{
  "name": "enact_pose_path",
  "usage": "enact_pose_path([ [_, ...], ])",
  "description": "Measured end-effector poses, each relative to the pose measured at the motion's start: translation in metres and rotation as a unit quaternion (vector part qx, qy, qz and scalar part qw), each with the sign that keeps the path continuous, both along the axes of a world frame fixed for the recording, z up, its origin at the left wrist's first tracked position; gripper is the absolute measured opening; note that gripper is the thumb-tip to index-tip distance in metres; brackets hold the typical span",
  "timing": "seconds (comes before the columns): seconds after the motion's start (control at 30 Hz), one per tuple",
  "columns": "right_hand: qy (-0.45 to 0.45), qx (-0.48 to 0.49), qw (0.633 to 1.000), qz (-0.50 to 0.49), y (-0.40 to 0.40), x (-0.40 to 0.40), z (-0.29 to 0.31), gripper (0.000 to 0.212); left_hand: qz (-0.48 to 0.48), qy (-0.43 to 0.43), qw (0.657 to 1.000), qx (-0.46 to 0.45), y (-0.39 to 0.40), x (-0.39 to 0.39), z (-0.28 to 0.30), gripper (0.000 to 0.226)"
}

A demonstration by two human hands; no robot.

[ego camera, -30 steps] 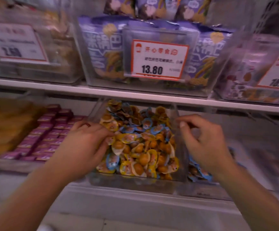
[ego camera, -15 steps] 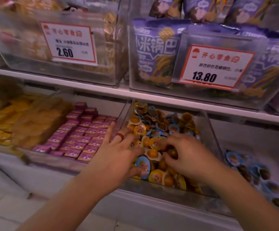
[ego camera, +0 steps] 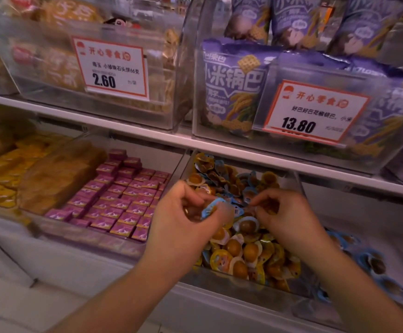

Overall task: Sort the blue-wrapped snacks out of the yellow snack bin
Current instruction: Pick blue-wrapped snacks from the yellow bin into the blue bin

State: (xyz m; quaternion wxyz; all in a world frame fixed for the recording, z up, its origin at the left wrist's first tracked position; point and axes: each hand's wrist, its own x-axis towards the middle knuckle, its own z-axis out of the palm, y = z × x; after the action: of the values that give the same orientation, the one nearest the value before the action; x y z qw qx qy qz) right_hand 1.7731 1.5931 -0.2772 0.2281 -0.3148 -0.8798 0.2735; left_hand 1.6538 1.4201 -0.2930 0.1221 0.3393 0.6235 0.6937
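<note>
A snack shop aisle. White shelves (ego camera: 133, 135) hold clear plastic bins (ego camera: 171, 111) of packaged snacks. Red-bordered price tags clipped to the bin fronts read 2.60 (ego camera: 110, 68) and 13.80 (ego camera: 314, 111), with Chinese product names. Purple bags (ego camera: 231, 90) fill an upper bin; small pink boxes (ego camera: 121, 198) and loose wrapped sweets (ego camera: 241, 251) fill the lower ones.

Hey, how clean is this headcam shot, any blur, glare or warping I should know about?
Head view: the 13.80 price tag and 2.60 price tag read sharply; the left hand and its blue-wrapped snack are slightly motion-smeared; the far-left yellow packs are blurred; the clear bin fronts carry soft glare; the shelf edge slants with wide-angle distortion.
</note>
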Motion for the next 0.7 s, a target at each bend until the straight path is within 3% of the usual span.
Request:
enact_pose_path([
  [0.1,0.028,0.016,0.999,-0.002,0.001,0.001,-0.001,0.018,-0.055,-0.11,0.992,-0.018,0.013,0.004,-0.005,0.028],
  [0.23,-0.172,0.111,0.967,0.149,-0.001,-0.002,-0.016,0.068,-0.069,-0.151,0.986,-0.025,0.022,-0.01,-0.007,0.021],
  [0.3,-0.212,0.147,0.952,0.165,-0.001,-0.009,-0.024,0.073,-0.053,-0.145,0.987,-0.042,0.027,-0.016,-0.01,0.012],
  [0.47,-0.223,0.182,0.945,0.153,0.001,-0.032,-0.024,0.061,-0.022,-0.098,0.993,-0.061,0.03,-0.021,-0.018,0.018],
  [0.57,-0.182,0.204,0.955,0.117,-0.001,-0.032,-0.026,0.041,-0.034,-0.106,0.993,-0.048,0.03,-0.023,-0.02,0.015],
  [0.7,-0.046,0.066,0.996,0.049,0.003,-0.023,-0.026,0.021,-0.043,-0.099,0.993,-0.055,0.03,-0.024,-0.021,0.013],
])
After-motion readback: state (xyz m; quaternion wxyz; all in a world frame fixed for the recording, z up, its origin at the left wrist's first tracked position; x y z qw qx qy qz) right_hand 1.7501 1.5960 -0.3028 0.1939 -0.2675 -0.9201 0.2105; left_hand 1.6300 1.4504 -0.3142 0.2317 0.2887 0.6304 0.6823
